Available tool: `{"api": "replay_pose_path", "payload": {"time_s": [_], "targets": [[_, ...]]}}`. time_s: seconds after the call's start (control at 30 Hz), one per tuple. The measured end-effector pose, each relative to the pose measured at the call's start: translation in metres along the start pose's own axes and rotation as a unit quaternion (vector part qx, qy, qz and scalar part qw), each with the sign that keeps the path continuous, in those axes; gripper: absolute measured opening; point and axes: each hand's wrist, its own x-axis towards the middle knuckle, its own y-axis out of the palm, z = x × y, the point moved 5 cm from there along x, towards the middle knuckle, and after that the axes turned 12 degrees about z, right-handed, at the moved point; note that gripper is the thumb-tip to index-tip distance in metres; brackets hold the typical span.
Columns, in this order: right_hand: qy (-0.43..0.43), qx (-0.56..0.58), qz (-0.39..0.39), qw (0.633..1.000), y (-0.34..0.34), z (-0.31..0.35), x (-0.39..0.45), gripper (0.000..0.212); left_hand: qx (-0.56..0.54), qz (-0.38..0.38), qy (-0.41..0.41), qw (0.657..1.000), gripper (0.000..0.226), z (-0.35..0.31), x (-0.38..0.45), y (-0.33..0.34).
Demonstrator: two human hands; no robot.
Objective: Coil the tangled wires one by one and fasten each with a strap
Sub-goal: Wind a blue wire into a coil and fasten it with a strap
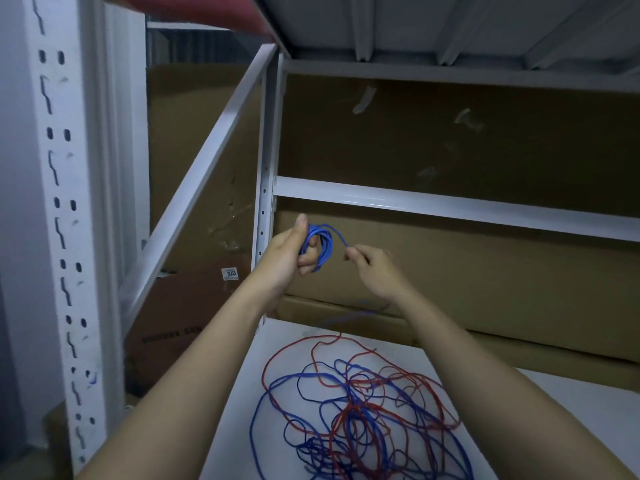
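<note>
— Where is the wire being coiled?

— A small blue coil sits raised above the white shelf surface, in front of the cardboard boxes. The left hand grips it, fingers curled through the loops, thumb pointing up. One loose strand runs from the coil's top to the right hand, which pinches it between thumb and fingertips, just beside the coil.

— And the arms?

— Both forearms reach forward and up from the bottom of the view, the hands close together but apart.

— How many wires remain?

— One tangled heap of red and blue wires lies on the surface below, between the forearms. Single wires in it cannot be counted. A faint, blurred blue strand shows under the right wrist, above the heap.

— Anything else?

— A white metal rack: one perforated upright at left, one diagonal brace, one crossbar. A small label reads 3055.
</note>
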Motion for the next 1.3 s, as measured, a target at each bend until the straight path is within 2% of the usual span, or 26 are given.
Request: {"api": "replay_pose_path", "payload": {"time_s": [0.07,0.1,0.23,0.33,0.4,0.5,0.63,0.73,0.83,0.97,1.07,1.17,1.3], "targets": [[-0.013,-0.166,-0.017,0.986,0.010,0.006,-0.012,0.035,-0.090,0.003,0.006,0.996,0.046,0.005,-0.001,0.000],[-0.027,-0.214,-0.030,0.976,0.015,0.010,-0.019,0.035,-0.125,-0.001,0.014,0.992,0.047,0.007,-0.002,0.000],[-0.094,-0.297,-0.041,0.949,0.039,0.016,-0.039,0.029,-0.161,-0.040,0.050,0.985,0.040,0.015,0.000,-0.009],[-0.178,-0.347,-0.074,0.918,0.060,0.019,-0.052,0.009,-0.156,-0.071,0.035,0.985,0.033,0.028,0.000,-0.012],[-0.241,-0.366,-0.109,0.892,0.072,0.022,-0.059,0.011,-0.087,-0.086,0.008,0.992,0.035,0.039,0.000,-0.015],[-0.300,-0.346,-0.121,0.881,0.079,0.022,-0.065,0.023,0.108,-0.065,-0.059,0.990,0.044,0.057,-0.002,-0.018],[-0.332,-0.329,-0.115,0.877,0.083,0.023,-0.067,0.034,0.254,-0.024,-0.110,0.961,0.036,0.067,-0.013,-0.007],[-0.352,-0.270,-0.107,0.890,0.082,0.025,-0.067,0.035,0.365,-0.001,-0.129,0.922,0.023,0.068,-0.017,0.001],[-0.323,-0.171,-0.090,0.927,0.077,0.019,-0.072,0.019,0.404,0.030,-0.150,0.902,0.026,0.078,-0.019,-0.003],[-0.257,-0.133,-0.097,0.952,0.070,0.009,-0.072,0.029,0.421,0.066,-0.158,0.891,0.028,0.088,-0.028,0.004],[-0.219,-0.095,-0.036,0.971,0.074,0.000,-0.070,0.040,0.410,0.090,-0.159,0.893,0.032,0.092,-0.031,0.010],[-0.176,-0.025,0.031,0.984,0.081,-0.014,-0.071,0.030,0.401,0.145,-0.151,0.892,0.036,0.099,-0.033,0.015],[-0.128,-0.007,0.110,0.986,0.091,-0.029,-0.072,0.027,0.459,0.226,-0.180,0.840,0.052,0.112,-0.036,0.016]]}}
